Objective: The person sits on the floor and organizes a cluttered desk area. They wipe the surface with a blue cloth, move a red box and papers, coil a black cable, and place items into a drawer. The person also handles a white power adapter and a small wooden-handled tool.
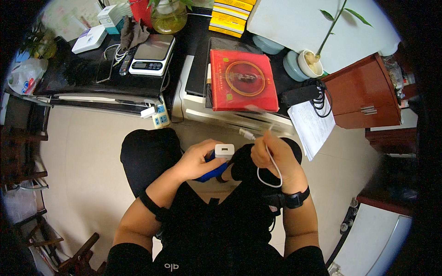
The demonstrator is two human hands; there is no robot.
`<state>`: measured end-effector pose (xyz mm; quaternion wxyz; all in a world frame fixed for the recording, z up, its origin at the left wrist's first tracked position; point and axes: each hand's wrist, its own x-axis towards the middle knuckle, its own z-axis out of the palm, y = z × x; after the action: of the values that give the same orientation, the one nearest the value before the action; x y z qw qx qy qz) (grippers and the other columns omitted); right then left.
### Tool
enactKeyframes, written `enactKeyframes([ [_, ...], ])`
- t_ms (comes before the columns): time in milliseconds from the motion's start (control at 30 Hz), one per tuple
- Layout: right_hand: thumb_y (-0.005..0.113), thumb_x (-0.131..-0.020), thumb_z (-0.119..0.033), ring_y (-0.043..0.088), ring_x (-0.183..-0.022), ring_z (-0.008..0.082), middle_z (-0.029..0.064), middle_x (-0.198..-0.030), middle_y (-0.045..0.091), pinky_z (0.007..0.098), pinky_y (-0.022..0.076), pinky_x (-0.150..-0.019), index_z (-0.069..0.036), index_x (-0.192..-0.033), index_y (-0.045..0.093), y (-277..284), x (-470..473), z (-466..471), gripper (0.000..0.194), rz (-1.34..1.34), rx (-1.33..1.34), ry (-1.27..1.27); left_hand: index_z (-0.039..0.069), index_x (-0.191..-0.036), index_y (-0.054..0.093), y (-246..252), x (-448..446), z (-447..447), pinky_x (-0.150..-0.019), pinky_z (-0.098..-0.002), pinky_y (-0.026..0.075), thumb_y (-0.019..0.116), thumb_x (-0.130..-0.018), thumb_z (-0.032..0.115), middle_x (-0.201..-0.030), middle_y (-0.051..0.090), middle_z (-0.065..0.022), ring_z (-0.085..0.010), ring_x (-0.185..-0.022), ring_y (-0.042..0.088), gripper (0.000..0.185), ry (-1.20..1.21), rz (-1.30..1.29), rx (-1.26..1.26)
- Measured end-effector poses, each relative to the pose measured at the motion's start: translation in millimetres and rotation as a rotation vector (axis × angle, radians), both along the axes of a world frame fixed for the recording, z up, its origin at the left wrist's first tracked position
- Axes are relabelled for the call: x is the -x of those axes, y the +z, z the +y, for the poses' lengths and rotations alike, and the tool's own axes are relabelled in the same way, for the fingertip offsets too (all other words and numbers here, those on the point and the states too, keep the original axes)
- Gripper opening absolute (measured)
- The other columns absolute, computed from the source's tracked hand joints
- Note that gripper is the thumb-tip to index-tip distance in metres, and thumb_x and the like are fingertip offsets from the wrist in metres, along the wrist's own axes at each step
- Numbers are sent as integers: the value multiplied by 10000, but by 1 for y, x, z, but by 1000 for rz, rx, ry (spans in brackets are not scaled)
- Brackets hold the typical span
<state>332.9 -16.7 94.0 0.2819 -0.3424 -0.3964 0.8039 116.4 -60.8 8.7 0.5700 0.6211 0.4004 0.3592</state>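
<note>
My left hand (202, 160) grips a white USB wall charger (224, 151) over my lap, with its port side facing up. To its right, my right hand (272, 155) is closed on a white USB cable (278, 172). The cable's USB plug (247, 134) sticks out to the left of that hand, apart from the charger, and a loop of cable hangs below the fingers. Part of the cable above the hand is blurred. Something blue (215, 170) shows beneath my left hand; what it is, I cannot tell.
Before me, a red box (243, 81) lies near the counter's front edge. A kitchen scale (152, 57) and a phone (104, 69) rest on the black surface at left. A power strip (161, 117) stands by its edge. Papers (312, 127) overhang at right, beside a black adapter (300, 96).
</note>
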Motion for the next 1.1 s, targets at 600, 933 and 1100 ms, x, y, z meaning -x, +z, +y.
enactKeyframes([
  [600, 426, -969, -192, 570, -768, 130, 62, -813, 610, 251, 436, -723, -6, -992, 592, -33, -4, -4, 250, -682, -384, -27, 33, -859, 530, -16, 11, -1, -616, -437, 450, 608, -829, 336, -762, 586, -188, -394, -738, 581, 315, 45, 276, -134],
  [933, 440, -975, -254, 362, -559, 57, -41, -655, 389, 202, 341, -513, -83, -1062, 559, -87, -2, 13, 225, -525, -165, -695, 25, -934, 564, -24, 13, 1, -646, -450, 464, 588, -841, 360, -808, 610, -210, -391, -760, 601, 349, 97, 280, -77],
  [1100, 437, -978, -219, 349, -519, 57, -38, -606, 383, 208, 313, -507, -90, -1049, 537, -45, -27, 37, 178, -585, -413, -708, 25, -987, 583, -9, 13, 8, -656, -418, 480, 605, -838, 325, -831, 625, -208, -371, -766, 618, 335, 88, 309, 22],
])
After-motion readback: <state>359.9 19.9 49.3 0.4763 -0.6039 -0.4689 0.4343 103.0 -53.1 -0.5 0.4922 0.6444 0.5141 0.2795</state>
